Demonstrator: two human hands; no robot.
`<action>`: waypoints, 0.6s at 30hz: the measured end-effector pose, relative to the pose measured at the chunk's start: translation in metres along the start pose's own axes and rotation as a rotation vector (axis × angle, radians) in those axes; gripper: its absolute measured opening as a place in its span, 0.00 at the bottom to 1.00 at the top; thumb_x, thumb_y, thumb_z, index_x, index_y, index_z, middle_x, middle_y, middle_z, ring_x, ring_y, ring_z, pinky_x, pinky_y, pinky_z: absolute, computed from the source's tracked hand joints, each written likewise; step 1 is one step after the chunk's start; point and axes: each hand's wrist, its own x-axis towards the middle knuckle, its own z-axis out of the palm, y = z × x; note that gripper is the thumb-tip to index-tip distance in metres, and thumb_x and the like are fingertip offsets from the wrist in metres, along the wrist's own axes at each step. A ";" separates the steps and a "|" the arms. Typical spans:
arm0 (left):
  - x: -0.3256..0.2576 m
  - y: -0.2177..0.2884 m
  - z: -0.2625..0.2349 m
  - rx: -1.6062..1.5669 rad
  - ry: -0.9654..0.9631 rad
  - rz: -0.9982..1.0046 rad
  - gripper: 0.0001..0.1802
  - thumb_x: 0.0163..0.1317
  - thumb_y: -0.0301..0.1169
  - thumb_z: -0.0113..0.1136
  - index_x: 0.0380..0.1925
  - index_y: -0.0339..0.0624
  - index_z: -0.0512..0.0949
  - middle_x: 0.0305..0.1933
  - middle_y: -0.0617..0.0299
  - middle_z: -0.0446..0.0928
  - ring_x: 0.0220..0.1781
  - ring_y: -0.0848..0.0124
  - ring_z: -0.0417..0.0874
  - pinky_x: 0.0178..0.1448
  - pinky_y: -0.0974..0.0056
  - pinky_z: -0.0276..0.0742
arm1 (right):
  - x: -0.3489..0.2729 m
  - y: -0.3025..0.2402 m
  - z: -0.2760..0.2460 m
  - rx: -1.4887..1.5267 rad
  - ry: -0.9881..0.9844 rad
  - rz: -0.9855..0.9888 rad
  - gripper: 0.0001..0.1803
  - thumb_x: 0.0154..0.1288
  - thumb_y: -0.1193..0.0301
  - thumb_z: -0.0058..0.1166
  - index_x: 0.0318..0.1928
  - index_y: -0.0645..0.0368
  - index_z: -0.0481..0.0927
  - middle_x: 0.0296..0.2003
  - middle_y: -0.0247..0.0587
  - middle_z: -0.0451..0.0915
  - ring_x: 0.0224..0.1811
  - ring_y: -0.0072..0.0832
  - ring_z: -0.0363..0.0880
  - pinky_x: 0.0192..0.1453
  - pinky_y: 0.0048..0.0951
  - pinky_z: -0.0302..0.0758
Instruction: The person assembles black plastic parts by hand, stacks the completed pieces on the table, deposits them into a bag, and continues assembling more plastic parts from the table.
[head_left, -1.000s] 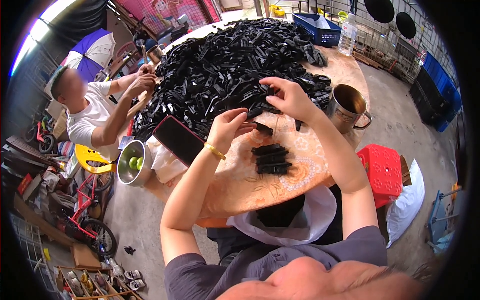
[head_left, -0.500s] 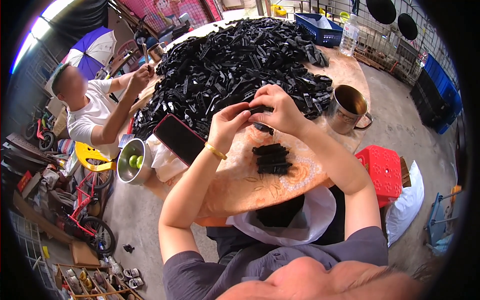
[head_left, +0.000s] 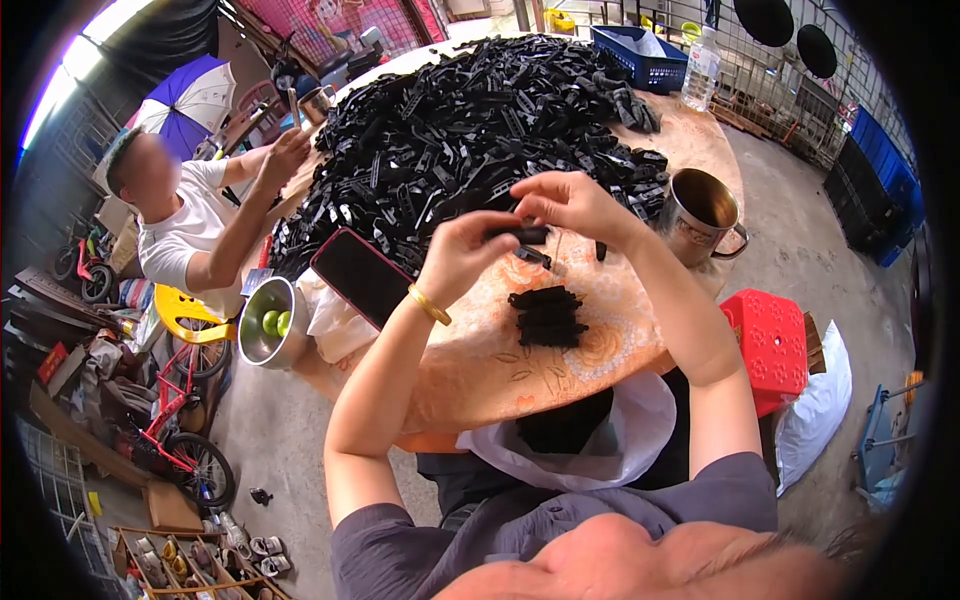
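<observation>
My left hand grips a small dark plastic piece, which sticks out between thumb and fingers. Just above it, my right hand has its thumb and fingertips brought together; anything in that pinch is too small or hidden to make out. Beneath the hands another black plastic part lies on the patterned tablecloth. Nearer to me, several black pieces form a neat row. A large heap of similar black plastic parts covers the far side of the table.
A phone and a steel bowl with green fruit lie to the left. On the right stand a metal mug and a red stool. A white bag hangs open at my lap. Across the left side, a co-worker sits handling something.
My hands have drawn slightly apart, the left one keeping the dark piece while the right fingers have come off it. The co-worker's hands have shifted a little.
</observation>
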 end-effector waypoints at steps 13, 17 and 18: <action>0.004 -0.009 0.015 0.860 -0.095 0.406 0.18 0.46 0.21 0.59 0.41 0.40 0.75 0.36 0.56 0.72 0.38 0.59 0.71 0.46 0.62 0.71 | 0.001 0.017 0.013 -1.093 0.222 -0.143 0.17 0.50 0.72 0.53 0.44 0.53 0.76 0.33 0.44 0.75 0.35 0.42 0.75 0.40 0.37 0.74; 0.007 -0.017 0.017 0.941 -0.157 0.315 0.19 0.46 0.20 0.57 0.43 0.39 0.74 0.36 0.54 0.74 0.39 0.59 0.72 0.45 0.60 0.70 | 0.005 0.020 -0.005 -0.819 0.362 -0.268 0.10 0.50 0.76 0.52 0.37 0.60 0.77 0.29 0.43 0.75 0.27 0.32 0.76 0.32 0.28 0.74; 0.007 -0.020 0.017 0.943 -0.101 0.298 0.18 0.47 0.22 0.58 0.42 0.39 0.75 0.36 0.53 0.75 0.37 0.58 0.74 0.43 0.60 0.72 | 0.004 0.014 -0.004 -0.606 0.405 -0.170 0.08 0.50 0.72 0.54 0.32 0.60 0.78 0.26 0.44 0.76 0.26 0.31 0.77 0.30 0.28 0.73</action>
